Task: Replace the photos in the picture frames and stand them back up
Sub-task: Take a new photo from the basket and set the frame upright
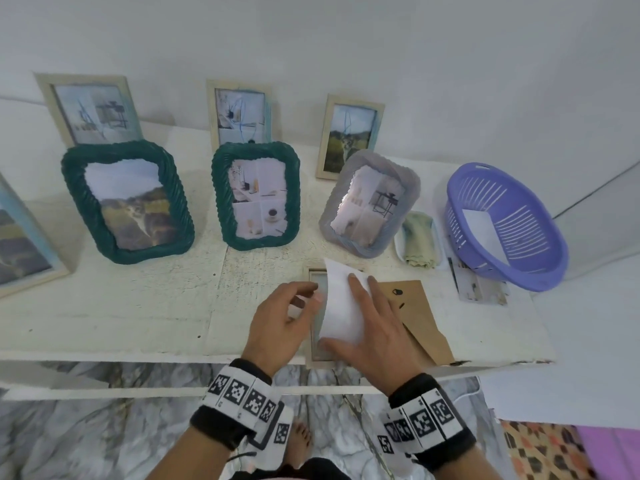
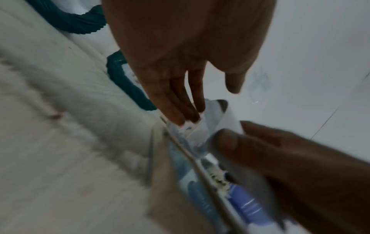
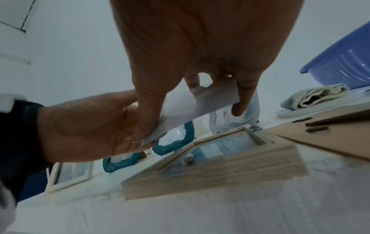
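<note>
A wooden frame (image 1: 316, 348) lies face down at the table's front edge, its back uncovered. Just above it my right hand (image 1: 363, 317) pinches a photo (image 1: 341, 299) between thumb and fingers, the white back facing up and the sheet bent. My left hand (image 1: 294, 313) is at the photo's left edge, fingers nearly straight and touching it. In the left wrist view the left fingers (image 2: 180, 102) reach the photo (image 2: 226, 117) over the frame (image 2: 160, 174). The right wrist view shows the photo (image 3: 200, 106) above the frame (image 3: 220, 167). The brown backing board (image 1: 419, 317) lies right of the frame.
Two green woven frames (image 1: 128, 202) (image 1: 256, 195) and a grey one (image 1: 370, 202) stand mid-table, with wooden frames (image 1: 240, 112) behind and one (image 1: 20, 244) at the left. A purple basket (image 1: 505, 226), a folded cloth (image 1: 419, 240) and a loose photo (image 1: 481, 289) lie at the right.
</note>
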`<state>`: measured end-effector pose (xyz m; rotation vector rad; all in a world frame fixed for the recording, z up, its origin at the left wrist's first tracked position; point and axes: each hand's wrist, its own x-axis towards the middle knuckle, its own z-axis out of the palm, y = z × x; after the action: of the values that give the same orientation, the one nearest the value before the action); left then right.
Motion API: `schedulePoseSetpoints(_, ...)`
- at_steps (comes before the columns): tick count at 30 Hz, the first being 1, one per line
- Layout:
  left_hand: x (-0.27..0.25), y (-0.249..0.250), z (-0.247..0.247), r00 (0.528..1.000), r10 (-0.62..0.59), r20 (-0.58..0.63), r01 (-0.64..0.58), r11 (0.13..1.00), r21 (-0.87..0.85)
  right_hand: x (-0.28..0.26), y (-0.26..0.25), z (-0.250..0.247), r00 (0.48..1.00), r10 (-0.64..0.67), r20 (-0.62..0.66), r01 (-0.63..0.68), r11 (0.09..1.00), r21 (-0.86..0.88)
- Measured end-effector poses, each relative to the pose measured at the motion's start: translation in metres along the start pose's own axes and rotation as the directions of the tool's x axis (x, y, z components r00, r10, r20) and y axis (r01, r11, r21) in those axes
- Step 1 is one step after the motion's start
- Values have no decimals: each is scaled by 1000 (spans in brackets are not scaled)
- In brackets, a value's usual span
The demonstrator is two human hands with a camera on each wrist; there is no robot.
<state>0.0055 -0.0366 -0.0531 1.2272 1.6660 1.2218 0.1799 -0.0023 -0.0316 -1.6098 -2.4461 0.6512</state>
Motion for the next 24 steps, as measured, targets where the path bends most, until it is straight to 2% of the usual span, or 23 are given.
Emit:
schedulePoseSetpoints(2, -3, 16, 0, 987, -25, 159, 53, 984, -172, -7, -5, 2, 999, -26, -33, 28, 999, 45)
schedulePoseSetpoints(3, -3, 20, 1, 980, -26, 197, 69, 974, -217, -10, -8, 2, 998, -36, -56, 40, 995, 89)
schedulePoseSetpoints(6, -1, 27, 1, 987, -64, 148, 108, 944, -311, -19, -13, -6, 987, 16, -162, 48, 923, 383)
schedulePoseSetpoints(7, 0, 28, 1, 988, -86, 129, 127, 929, -349, -22, -13, -12, 978, 62, -201, 53, 853, 519)
schedulePoseSetpoints(8, 1, 28, 1, 987, -102, 121, 141, 917, -373, -25, -13, -17, 968, 105, -226, 74, 744, 664)
schedulePoseSetpoints(10, 3, 30, 5, 988, -108, 113, 141, 926, -351, -29, -11, -27, 965, 183, -191, 80, 486, 870)
schedulePoseSetpoints(11, 4, 31, 9, 989, -106, 100, 132, 946, -296, -31, -9, -31, 965, 207, -160, 65, 399, 914)
schedulePoseSetpoints(13, 5, 34, 19, 995, -97, 20, 99, 989, -112, -33, -3, -37, 960, 243, -136, 50, 331, 942)
schedulePoseSetpoints(15, 3, 43, 29, 997, -32, -75, 37, 997, 74, -35, 6, -41, 959, 237, -152, 71, 317, 946)
schedulePoseSetpoints(17, 2, 54, 42, 998, 36, -52, -31, 994, 105, -37, 16, -47, 967, 208, -149, 81, 307, 948)
schedulePoseSetpoints(19, -2, 68, 59, 995, 24, 98, -17, 997, -71, -39, 28, -56, 974, 162, -156, 96, 326, 941)
schedulePoseSetpoints(21, -6, 83, 79, 976, -18, 217, 79, 958, -274, -41, 44, -66, 976, 91, -199, 142, 425, 894)
schedulePoseSetpoints(22, -8, 90, 88, 971, -20, 237, 98, 942, -322, -42, 54, -72, 976, 59, -210, 158, 472, 867)
schedulePoseSetpoints(24, -8, 94, 109, 981, 1, 196, 57, 955, -292, -44, 78, -84, 977, 16, -215, 167, 573, 803)
